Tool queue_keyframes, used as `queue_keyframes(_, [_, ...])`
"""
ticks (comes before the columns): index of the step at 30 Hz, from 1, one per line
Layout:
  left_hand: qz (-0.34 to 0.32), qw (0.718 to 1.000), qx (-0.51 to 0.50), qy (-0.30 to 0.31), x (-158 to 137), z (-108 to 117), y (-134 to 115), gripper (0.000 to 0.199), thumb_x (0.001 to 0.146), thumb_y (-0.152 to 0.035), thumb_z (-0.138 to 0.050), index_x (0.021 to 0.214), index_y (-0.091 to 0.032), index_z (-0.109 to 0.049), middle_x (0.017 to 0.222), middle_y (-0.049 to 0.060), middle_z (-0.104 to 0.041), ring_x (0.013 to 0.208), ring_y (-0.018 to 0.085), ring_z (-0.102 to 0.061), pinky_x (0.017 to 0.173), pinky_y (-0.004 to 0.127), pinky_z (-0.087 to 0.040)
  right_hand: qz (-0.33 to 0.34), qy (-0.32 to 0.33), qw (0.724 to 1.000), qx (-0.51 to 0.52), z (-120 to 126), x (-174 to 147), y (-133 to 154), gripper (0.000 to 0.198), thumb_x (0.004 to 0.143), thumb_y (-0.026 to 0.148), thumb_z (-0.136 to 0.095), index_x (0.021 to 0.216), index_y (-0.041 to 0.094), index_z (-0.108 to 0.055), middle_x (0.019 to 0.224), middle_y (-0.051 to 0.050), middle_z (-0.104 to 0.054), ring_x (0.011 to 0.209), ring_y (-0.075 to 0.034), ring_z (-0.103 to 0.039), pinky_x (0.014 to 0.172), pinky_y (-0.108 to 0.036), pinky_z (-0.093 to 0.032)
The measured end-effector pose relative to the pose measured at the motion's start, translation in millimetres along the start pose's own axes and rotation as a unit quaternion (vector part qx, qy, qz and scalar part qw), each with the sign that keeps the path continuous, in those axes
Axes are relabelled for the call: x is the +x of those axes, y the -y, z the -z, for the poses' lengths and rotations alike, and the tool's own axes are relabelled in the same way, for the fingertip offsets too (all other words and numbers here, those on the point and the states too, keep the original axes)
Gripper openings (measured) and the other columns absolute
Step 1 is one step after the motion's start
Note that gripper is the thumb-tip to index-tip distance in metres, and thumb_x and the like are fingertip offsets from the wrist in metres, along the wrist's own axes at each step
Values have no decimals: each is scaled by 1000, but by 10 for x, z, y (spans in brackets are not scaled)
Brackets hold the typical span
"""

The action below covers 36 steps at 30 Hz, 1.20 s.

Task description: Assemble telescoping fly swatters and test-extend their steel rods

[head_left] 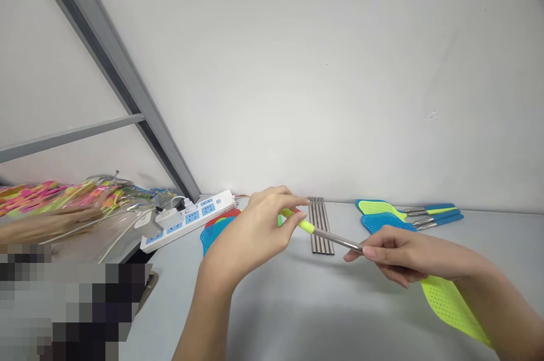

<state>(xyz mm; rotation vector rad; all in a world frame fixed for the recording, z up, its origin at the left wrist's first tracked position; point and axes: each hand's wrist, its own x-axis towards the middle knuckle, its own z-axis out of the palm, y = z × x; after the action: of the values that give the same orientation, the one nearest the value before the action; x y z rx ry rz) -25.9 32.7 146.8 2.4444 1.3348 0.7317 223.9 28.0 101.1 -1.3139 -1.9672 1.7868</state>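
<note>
- Left hand (266,222), in the head view: the yellow-green handle (306,226) of a fly swatter is gripped by the thumb and fingers.
- Right hand (393,253): the metal shaft (338,239) of the same swatter is pinched near its lower end.
- The fly swatter is held slantwise above the worktop (297,310), handle to the left; a yellow-green mesh head (453,304) is seen beyond the right wrist, its join with the shaft hidden by the hand.
- Behind the shaft, metal tubes (322,228) are laid side by side.
- To the right, blue and yellow-green fly swatters (385,222) are stacked near the wall.
- Blue and red mesh heads (217,230) are partly covered by the left hand, just beside a power strip (191,218).
- At far left, a co-worker's hand (55,224) is seen near plastic-wrapped coloured items (46,196).
</note>
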Motion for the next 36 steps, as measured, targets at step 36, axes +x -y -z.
queue_keyframes(36, [119, 455, -882, 36, 389, -432, -123, 29, 83, -23, -30, 54, -16, -30, 46, -8, -12, 34, 4, -10, 30, 15, -9, 29, 4, 839, 544, -1093, 321, 275, 37, 76, 49, -43, 57, 19, -33, 40, 9, -18, 30, -2, -7, 27, -13, -2])
